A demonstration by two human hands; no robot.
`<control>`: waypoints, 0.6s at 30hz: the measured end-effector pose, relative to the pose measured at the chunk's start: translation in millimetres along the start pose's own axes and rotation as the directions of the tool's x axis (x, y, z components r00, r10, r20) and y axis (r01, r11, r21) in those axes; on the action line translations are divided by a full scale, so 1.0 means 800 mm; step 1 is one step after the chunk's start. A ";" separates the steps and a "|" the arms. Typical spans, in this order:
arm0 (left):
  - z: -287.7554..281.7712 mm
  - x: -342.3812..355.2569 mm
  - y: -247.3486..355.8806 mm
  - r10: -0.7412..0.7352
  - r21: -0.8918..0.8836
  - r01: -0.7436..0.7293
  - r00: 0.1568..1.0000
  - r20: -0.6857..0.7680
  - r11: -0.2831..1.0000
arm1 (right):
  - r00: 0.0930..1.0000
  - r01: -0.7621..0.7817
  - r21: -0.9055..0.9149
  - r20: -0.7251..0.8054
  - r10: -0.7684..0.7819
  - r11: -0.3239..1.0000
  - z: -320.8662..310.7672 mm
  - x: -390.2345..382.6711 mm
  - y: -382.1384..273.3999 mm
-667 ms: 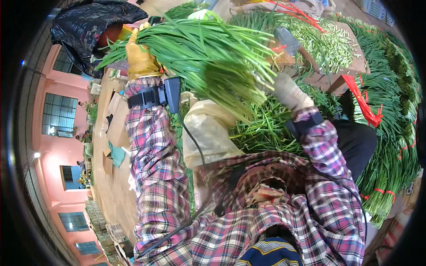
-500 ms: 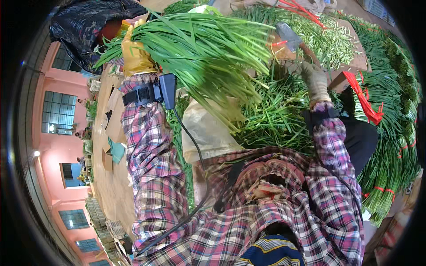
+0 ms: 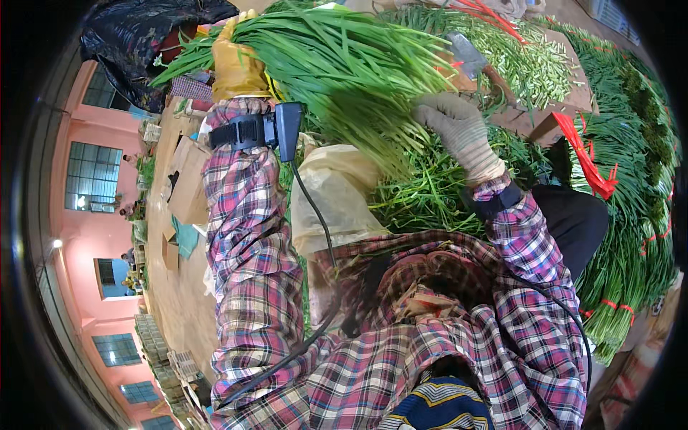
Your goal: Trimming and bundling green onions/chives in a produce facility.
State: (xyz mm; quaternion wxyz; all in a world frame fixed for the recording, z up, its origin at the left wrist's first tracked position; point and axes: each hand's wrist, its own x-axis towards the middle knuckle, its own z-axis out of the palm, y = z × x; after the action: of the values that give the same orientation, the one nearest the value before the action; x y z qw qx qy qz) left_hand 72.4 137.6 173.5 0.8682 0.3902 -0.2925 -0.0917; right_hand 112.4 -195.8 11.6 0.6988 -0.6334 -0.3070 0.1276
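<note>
Holding: left grip [image 3: 239, 68], in a yellow glove, closed around one green bunch [image 3: 340, 57], thumb and fingers wrapped over the leaves.
Bunch: long flat leaves with paler stems, raised off any surface, lying across the left grip; leaf tips jut out past the glove on the left, the greater length fans rightward, lower stems blurred.
Stem ends: at the right of the bunch, well apart from the left grip, beside the right grip [image 3: 456, 125].
Right grip: pale knit glove, fingers bent toward the stems; cannot tell whether it touches or pinches any.
Wrists: black strap [image 3: 240, 134] with a dark box-shaped device [image 3: 288, 131] on the left; dark band [image 3: 494, 201] on the right; plaid sleeves on both arms.
Loose greens: tangled heap [image 3: 430, 201] below the bunch, nearer the body.
Bag: translucent, yellowish [image 3: 333, 197], left of the heap.
Blade: grey, broad [image 3: 467, 56], with brown handle [image 3: 500, 84], beyond the right grip.
Cut pieces: short pale-green lengths [image 3: 541, 68], piled on the table [image 3: 522, 120].
Ties: red strips [image 3: 586, 165], hanging at the table's near side.
Tied bundles: green stalks [image 3: 620, 172], stacked along the far right.
Black bag: crumpled plastic [image 3: 129, 50], upper left.
Floor: tan [image 3: 175, 294], with an open carton [image 3: 192, 183].
</note>
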 end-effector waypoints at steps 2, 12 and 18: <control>0.066 0.053 -0.077 0.223 0.318 -0.082 0.872 -0.436 0.944 | 0.955 0.272 -0.514 0.043 -0.292 0.813 -0.013 0.003 0.009; 0.080 0.049 -0.095 0.532 0.546 -0.115 0.458 -0.712 0.830 | 0.993 -0.059 0.872 0.102 -0.062 0.487 -0.028 -0.008 -0.064; 0.047 0.036 -0.080 0.539 0.500 -0.238 0.555 -0.633 0.833 | 0.998 -0.043 0.123 -0.030 0.047 0.991 -0.043 -0.022 0.008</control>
State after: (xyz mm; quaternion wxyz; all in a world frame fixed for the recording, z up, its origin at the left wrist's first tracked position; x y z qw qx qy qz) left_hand 78.4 59.4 159.1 0.8202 0.4667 0.0029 0.3310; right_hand 120.5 -232.1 0.8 0.7381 -0.5982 -0.2727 0.1515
